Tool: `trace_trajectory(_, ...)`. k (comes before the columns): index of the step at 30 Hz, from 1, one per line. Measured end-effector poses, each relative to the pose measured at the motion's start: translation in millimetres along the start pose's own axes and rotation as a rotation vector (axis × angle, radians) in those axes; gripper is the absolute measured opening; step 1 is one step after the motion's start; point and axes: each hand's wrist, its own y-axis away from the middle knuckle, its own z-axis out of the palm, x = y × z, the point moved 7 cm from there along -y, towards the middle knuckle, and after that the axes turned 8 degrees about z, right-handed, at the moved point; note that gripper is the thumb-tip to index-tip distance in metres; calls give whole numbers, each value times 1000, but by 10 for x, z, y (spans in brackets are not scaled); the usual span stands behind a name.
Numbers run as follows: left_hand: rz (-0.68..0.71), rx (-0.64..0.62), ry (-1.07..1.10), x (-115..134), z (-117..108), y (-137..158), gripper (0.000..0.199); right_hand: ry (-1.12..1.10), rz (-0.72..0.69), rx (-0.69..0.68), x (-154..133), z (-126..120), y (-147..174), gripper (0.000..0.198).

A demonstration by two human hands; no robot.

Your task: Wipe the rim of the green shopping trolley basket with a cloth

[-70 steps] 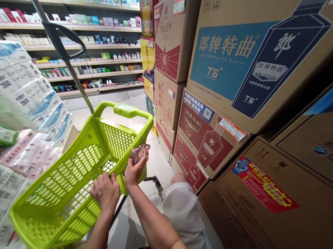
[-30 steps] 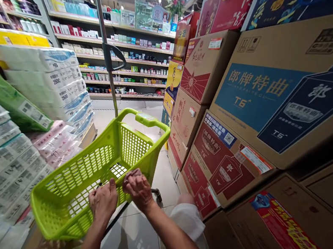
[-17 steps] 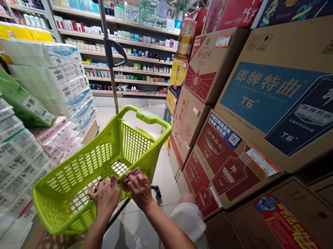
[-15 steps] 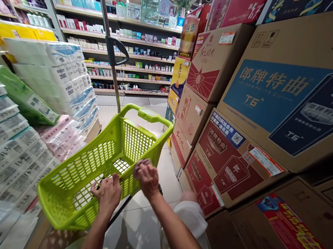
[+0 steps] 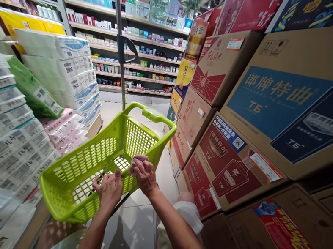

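Note:
A lime-green plastic shopping basket [image 5: 89, 162] is tilted up in front of me, its open side facing me and its handle at the far end. My left hand [image 5: 109, 189] grips the basket's near right rim. My right hand [image 5: 144, 175] presses a small pinkish-brown cloth [image 5: 138, 160] against the outside of the basket's right wall. A long grey pull handle [image 5: 125, 48] rises from behind the basket.
Stacked cardboard liquor cartons [image 5: 286, 102] wall the right side. Packs of tissue and toilet paper [image 5: 24, 91] pile up on the left. Shelves of small goods [image 5: 140, 51] close the aisle's far end. Pale tiled floor [image 5: 135, 226] runs between them.
My right hand slid the cloth along the basket's right wall, from the rim further toward the far end. The basket tipped a little and the view shifted left.

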Motion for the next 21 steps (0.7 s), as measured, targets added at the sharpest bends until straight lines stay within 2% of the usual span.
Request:
trace_trajectory(2, 9, -12, -7, -21, -34, 34, 63, 38, -21, 0, 224, -28, -143, 22)
trace_trajectory(4, -25, 2, -31, -102, -99, 70, 65, 91, 124, 53, 535, -98, -274, 26)
trace_trajectory(6, -99, 25, -59, -213, -166, 99, 69, 130, 270, 89, 699, -131, -311, 27)
trace_trajectory(8, -140, 21, -68, -277, -189, 109, 72, 111, 272, 52, 577, -61, -258, 26)
trace_trajectory(11, -116, 8, -80, -268, -178, 101, 73, 10, 80, -89, 126, 124, -116, 25)
trace_trajectory(13, -87, 2, -89, -254, -171, 106, 72, -43, 12, -162, 0, 167, -103, 24)
trace_trajectory(14, -86, -8, -87, -265, -168, 115, 72, -53, 37, -171, 40, 151, -144, 24)
trace_trajectory(18, -180, -68, -78, -389, -170, 163, 77, -43, 279, -108, 334, 39, -347, 28)
trace_trajectory(19, -200, -78, -83, -410, -174, 168, 78, -44, 298, -103, 292, 49, -342, 30)
trace_trajectory(21, -214, -85, -92, -421, -185, 163, 80, -62, 250, -111, 41, 119, -250, 31)
